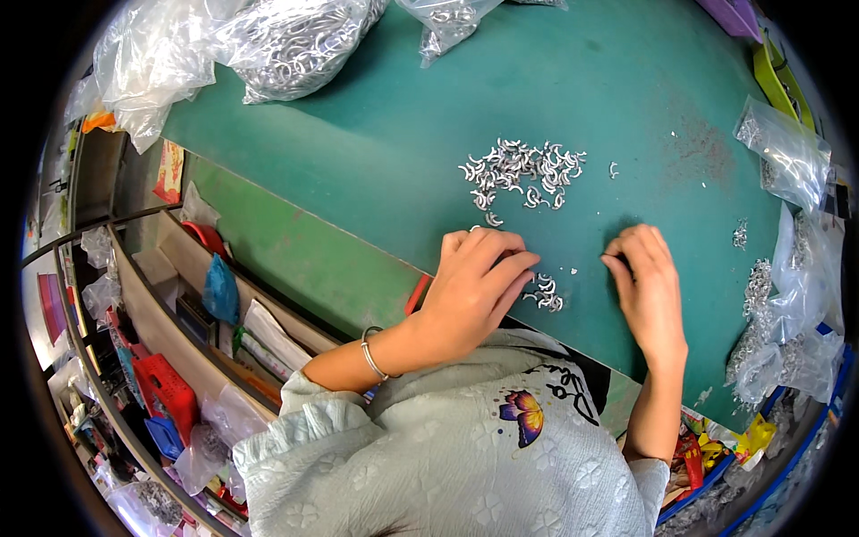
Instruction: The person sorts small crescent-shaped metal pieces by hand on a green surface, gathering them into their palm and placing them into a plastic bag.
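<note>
Both hands work on the green desk (626, 107), palms down, near the front edge. Left hand (479, 286) lies w/ fingers curled together, tips resting just beside a small cluster of metal clips (544, 294); can't tell whether anything is pinched underneath. Right hand (646, 282) sits a bit apart to the right, fingers close together and bent onto the desk surface, nothing visibly held, though the fingertips hide whatever is under them.

The small cluster lies between the two hands, closer to the left. A bigger pile of clips (523, 170) is spread farther back on the desk, well apart from both hands, w/ a few strays round it.

Handling, as a guess: the clips look like small curved bits of shiny metal, so light, stiff, prob. slick on the smooth top. They'd scatter easily if swept. Best picked one by one w/ thumb and forefinger across the curve, or slid to the edge w/ a fingertip. They may hook into each other in a heap.

Clear bags of similar metal parts (295, 45) sit at the far left corner, more bags (787, 152) along the right side. A bracelet (371, 353) is on the left wrist.
</note>
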### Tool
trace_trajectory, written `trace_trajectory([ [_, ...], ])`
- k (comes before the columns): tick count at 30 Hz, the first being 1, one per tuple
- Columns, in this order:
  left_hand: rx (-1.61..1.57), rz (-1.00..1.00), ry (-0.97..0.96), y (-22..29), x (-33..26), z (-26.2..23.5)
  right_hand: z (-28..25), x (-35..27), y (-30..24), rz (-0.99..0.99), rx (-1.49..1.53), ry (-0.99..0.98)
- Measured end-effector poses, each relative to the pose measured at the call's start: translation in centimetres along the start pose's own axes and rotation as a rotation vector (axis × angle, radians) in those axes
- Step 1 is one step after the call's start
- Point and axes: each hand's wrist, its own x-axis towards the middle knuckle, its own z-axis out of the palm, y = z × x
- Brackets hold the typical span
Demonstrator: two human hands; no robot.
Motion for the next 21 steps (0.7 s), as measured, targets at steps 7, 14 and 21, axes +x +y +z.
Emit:
trace_trajectory([
  [7,-0.087,0.111,-0.079,0.4,0.3,0.7,-3.2,-1.2,0.9,0.141,0.041,-0.127],
  [14,-0.028,0.156,-0.122,0.6,0.5,0.9,0.5,4.7,-0.8,-0.137,0.004,0.116],
  [21,0.321,-0.054,0.006,-1.0,2.7,-0.7,1.4,2.3,-3.2,-0.146,-0.086,-0.220],
])
